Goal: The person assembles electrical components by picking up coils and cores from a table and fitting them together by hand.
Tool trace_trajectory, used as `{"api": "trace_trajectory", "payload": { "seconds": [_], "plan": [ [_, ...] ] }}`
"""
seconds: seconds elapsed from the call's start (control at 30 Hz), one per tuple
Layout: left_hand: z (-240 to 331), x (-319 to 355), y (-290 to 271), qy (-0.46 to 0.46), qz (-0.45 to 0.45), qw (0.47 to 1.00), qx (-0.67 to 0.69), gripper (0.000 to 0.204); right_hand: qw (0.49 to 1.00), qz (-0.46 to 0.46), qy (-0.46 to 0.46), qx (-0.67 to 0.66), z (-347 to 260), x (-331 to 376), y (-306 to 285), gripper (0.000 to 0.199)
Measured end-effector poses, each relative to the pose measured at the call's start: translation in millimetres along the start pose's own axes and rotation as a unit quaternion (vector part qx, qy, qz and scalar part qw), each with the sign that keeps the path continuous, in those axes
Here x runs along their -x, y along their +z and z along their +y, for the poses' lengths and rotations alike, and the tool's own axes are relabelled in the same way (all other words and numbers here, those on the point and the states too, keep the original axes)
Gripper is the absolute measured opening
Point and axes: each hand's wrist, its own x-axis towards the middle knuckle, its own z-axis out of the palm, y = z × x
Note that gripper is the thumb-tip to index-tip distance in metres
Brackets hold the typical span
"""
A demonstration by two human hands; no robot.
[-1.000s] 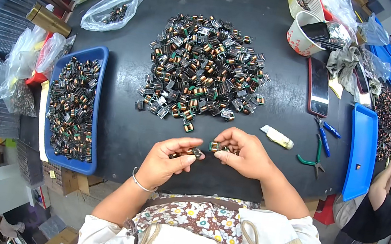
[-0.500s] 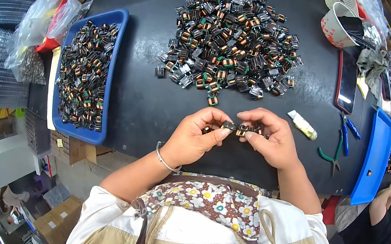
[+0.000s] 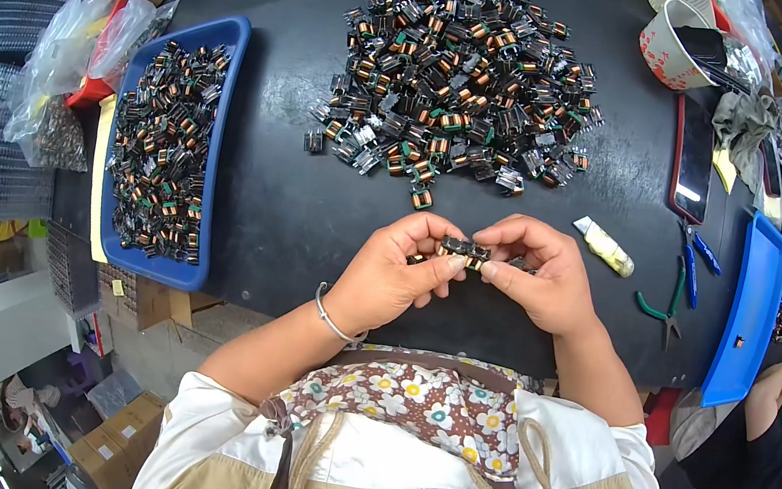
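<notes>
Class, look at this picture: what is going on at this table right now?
A person at a dark table holds a small coil part between the fingertips of both hands, the left hand and the right hand pinching it from either side. A big pile of the same parts lies just beyond the hands. A blue tray on the left holds more. Green-handled pliers lie untouched on the right.

table (image 3: 296, 200): matt black | tray (image 3: 231, 69): glossy blue plastic | coils (image 3: 459, 62): copper wire
</notes>
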Motion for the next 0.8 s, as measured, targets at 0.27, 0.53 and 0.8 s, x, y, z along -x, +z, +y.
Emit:
{"api": "trace_trajectory", "payload": {
  "seconds": [0.27,0.53,0.8],
  "plan": [
    [0.2,-0.7,2.6,-0.01,-0.006,1.0,-0.015,0.017,0.987,0.025,-0.05,0.154,-8.6,-0.7,-10.3,0.017],
    [-5.0,-2.3,-4.2,-0.01,-0.04,0.998,0.05,0.014,0.883,0.094,0.086,0.453,-34.2,5.6,-66.0,0.015],
    [-10.3,-4.5,-15.4,-0.026,-0.157,0.962,0.223,0.017,0.814,0.299,-0.026,0.498,-20.3,-8.6,-83.2,0.024]
  ]
}}
